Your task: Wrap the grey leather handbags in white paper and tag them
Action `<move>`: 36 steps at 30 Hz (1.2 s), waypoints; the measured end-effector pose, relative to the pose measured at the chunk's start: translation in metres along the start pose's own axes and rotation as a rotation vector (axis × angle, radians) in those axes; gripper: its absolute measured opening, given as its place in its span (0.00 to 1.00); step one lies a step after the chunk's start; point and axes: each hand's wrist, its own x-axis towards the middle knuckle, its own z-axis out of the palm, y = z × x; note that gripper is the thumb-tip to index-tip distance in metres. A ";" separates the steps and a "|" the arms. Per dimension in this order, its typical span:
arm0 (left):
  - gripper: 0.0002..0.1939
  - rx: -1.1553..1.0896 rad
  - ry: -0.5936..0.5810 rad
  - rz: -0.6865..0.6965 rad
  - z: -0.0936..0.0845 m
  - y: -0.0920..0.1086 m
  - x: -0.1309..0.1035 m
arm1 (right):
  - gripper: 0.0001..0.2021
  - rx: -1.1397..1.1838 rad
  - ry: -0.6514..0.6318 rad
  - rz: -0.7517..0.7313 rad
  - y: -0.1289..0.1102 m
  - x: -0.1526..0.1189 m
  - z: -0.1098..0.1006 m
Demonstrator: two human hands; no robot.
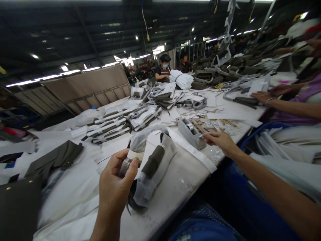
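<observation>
At the centre of the table lies a dark olive piece like a bag handle or strap (154,162), partly wrapped in white paper and translucent film. My left hand (116,180) is closed at its near left side, thumb and fingers pinching a white paper wrap (135,155) around part of it. Just beyond stands a grey tape dispenser (189,132). My right hand (222,142) is at the dispenser's near right end, thumb and forefinger pinched together there. Clear tape seems to be between those fingers, though it is hard to see.
Several wrapped dark pieces (110,125) are piled further back. Paper scraps (218,125) lie beyond the dispenser. Dark olive panels (20,201) are on the left. A blue bin (235,187) stands by the table's right edge. A co-worker's hands (263,97) handle pieces at the right.
</observation>
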 end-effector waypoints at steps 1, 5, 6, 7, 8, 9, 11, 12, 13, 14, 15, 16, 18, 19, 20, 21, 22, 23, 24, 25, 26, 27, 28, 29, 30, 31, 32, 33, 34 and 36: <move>0.22 -0.006 0.003 -0.003 0.000 -0.001 0.000 | 0.17 0.019 -0.002 0.024 0.004 -0.003 0.001; 0.24 -0.041 -0.006 -0.010 0.000 -0.005 0.002 | 0.15 0.062 0.012 0.091 0.016 -0.007 0.007; 0.23 -0.047 -0.010 -0.010 0.000 -0.005 0.002 | 0.14 0.072 0.016 0.103 0.017 -0.006 0.008; 0.23 -0.051 -0.012 -0.010 0.000 -0.006 0.003 | 0.14 0.080 0.019 0.113 0.018 -0.005 0.009; 0.23 -0.055 -0.012 -0.010 0.000 -0.006 0.003 | 0.14 0.086 0.023 0.122 0.018 -0.004 0.010; 0.24 -0.059 -0.015 -0.010 -0.001 -0.007 0.003 | 0.13 0.091 0.026 0.130 0.017 -0.003 0.010; 0.24 -0.071 -0.029 -0.011 -0.002 -0.008 0.004 | 0.13 0.096 0.030 0.142 0.016 -0.002 0.010; 0.24 -0.080 -0.038 -0.011 -0.003 -0.009 0.004 | 0.13 0.096 0.031 0.146 0.015 -0.003 0.010; 0.24 -0.090 -0.050 -0.008 -0.003 -0.010 0.004 | 0.13 0.096 0.031 0.149 0.014 -0.003 0.010; 0.24 -0.097 -0.062 -0.004 -0.004 -0.012 0.005 | 0.13 0.095 0.029 0.151 0.014 -0.004 0.010; 0.24 -0.102 -0.081 -0.002 -0.004 -0.013 0.005 | 0.12 0.093 0.027 0.152 0.014 -0.005 0.010; 0.25 -0.105 -0.094 0.002 -0.005 -0.014 0.006 | 0.12 0.091 0.025 0.150 0.014 -0.006 0.010; 0.25 -0.113 -0.104 0.010 -0.006 -0.016 0.006 | 0.11 0.083 0.022 0.142 0.016 -0.007 0.011; 0.25 -0.117 -0.102 0.015 -0.006 -0.016 0.007 | 0.11 0.075 0.022 0.138 0.018 -0.008 0.012; 0.25 -0.121 -0.096 0.019 -0.006 -0.016 0.007 | 0.11 0.064 0.024 0.134 0.022 -0.010 0.013; 0.24 -0.123 -0.092 0.025 -0.006 -0.016 0.007 | 0.11 0.048 0.025 0.132 0.026 -0.011 0.013; 0.24 -0.122 -0.090 0.028 -0.006 -0.016 0.007 | 0.12 0.028 0.025 0.130 0.030 -0.014 0.013; 0.23 -0.118 -0.097 0.027 -0.006 -0.016 0.007 | 0.13 0.007 0.023 0.126 0.034 -0.017 0.013; 0.23 -0.117 -0.103 0.025 -0.006 -0.016 0.007 | 0.15 -0.013 0.021 0.114 0.037 -0.020 0.013; 0.23 -0.118 -0.112 0.023 -0.006 -0.017 0.007 | 0.16 -0.029 0.015 0.093 0.039 -0.025 0.013; 0.23 -0.120 -0.122 0.025 -0.007 -0.017 0.008 | 0.17 -0.040 0.006 0.064 0.038 -0.030 0.013; 0.23 -0.122 -0.133 0.030 -0.007 -0.018 0.008 | 0.18 -0.041 -0.006 0.031 0.035 -0.036 0.014; 0.23 -0.122 -0.142 0.037 -0.006 -0.019 0.008 | 0.20 -0.038 -0.027 -0.012 0.028 -0.042 0.017; 0.22 -0.122 -0.149 0.047 -0.006 -0.019 0.009 | 0.22 -0.035 -0.059 -0.065 0.019 -0.049 0.021; 0.22 -0.120 -0.153 0.059 -0.005 -0.020 0.009 | 0.24 -0.034 -0.099 -0.126 0.006 -0.057 0.026; 0.21 -0.116 -0.154 0.070 -0.004 -0.021 0.009 | 0.24 -0.033 -0.146 -0.192 -0.008 -0.066 0.033; 0.20 -0.111 -0.154 0.079 -0.003 -0.021 0.009 | 0.24 -0.031 -0.193 -0.263 -0.024 -0.075 0.040; 0.19 -0.105 -0.154 0.087 -0.002 -0.021 0.009 | 0.24 -0.019 -0.245 -0.325 -0.040 -0.085 0.049; 0.18 -0.098 -0.152 0.095 -0.001 -0.020 0.008 | 0.22 0.006 -0.300 -0.377 -0.056 -0.095 0.058; 0.16 -0.077 -0.148 0.108 0.001 -0.019 0.006 | 0.20 0.070 -0.411 -0.452 -0.084 -0.116 0.076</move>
